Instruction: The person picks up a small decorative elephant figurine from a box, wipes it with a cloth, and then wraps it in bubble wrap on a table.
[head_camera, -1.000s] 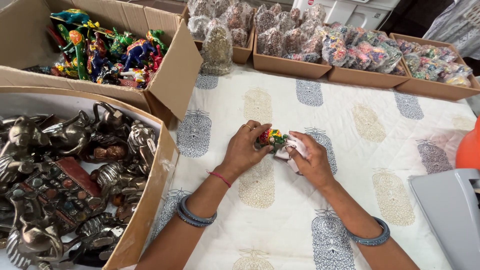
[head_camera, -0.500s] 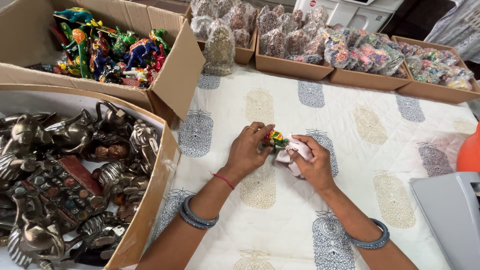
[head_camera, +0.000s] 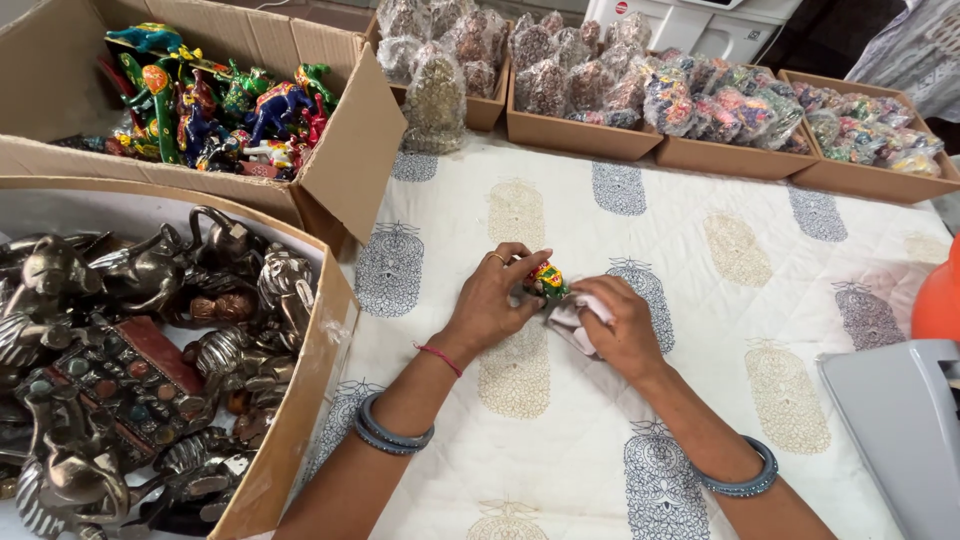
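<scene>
My left hand (head_camera: 490, 300) grips a small, brightly painted figurine (head_camera: 547, 280) over the printed white cloth (head_camera: 640, 230). My right hand (head_camera: 620, 325) presses a crumpled white rag (head_camera: 570, 318) against the figurine's side. Both hands meet at the middle of the table, touching the same figurine. Most of the rag is hidden under the right hand's fingers.
A cardboard box of dark metal figurines (head_camera: 120, 360) sits at the left. Behind it stands a box of colourful painted animals (head_camera: 210, 100). Low trays of plastic-wrapped items (head_camera: 700, 110) line the far edge. A grey machine (head_camera: 900, 430) occupies the right.
Both hands have stayed at the same spot on the cloth. The figurine has turned slightly in the left hand while the rag shifted against it.
</scene>
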